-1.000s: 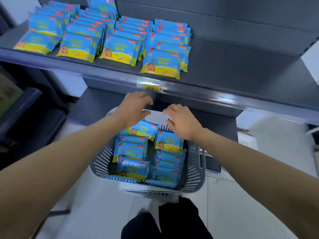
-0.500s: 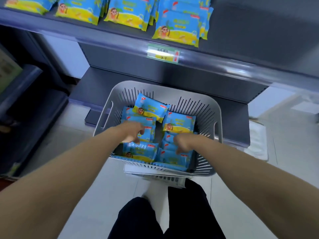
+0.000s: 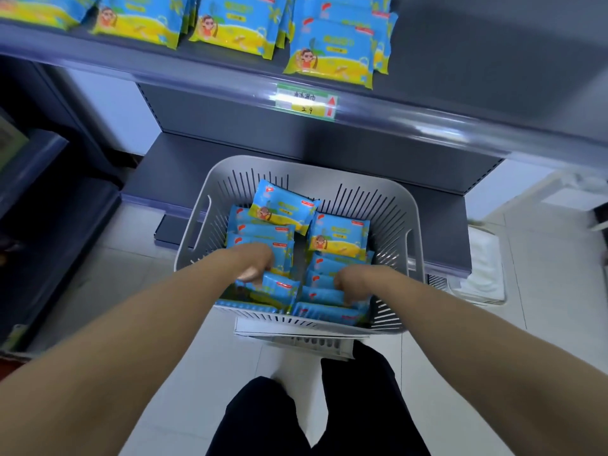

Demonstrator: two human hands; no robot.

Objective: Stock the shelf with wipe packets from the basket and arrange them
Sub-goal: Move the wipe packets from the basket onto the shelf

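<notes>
Looking down from head height in a shop aisle. Across the top, a dark grey metal shelf (image 3: 477, 70), bare on the right. On its left part, rows of blue-and-yellow shelf packets (image 3: 329, 54) lying flat and overlapping, long sides running left to right, yellow edges toward the front lip.

Below, a pale tiled floor (image 3: 493, 373) and a lower shelf (image 3: 184, 166).

In the middle, just ahead of dark trouser legs (image 3: 263, 419), a light grey slotted basket (image 3: 413, 209), raised on a white support. Inside, more of the same wipes in two columns side by side, long sides again running left to right, leaning on one another like shingles. Top left packet (image 3: 283, 209) slightly askew; top right packet (image 3: 339, 236) squarer, printed face up.

Two bare forearms reaching in from the bottom corners. Left hand (image 3: 255, 261) down on the left column, fingers bent under and hidden, a packet just beside the thumb; impossible to tell whether gripped. Right hand (image 3: 353, 283) down in the right column, fingers curled out of sight among the wipes; grip likewise impossible to tell.

On the upper shelf's front rail, a small green-and-white price label (image 3: 306, 102) with a red arrow pointing up.
</notes>
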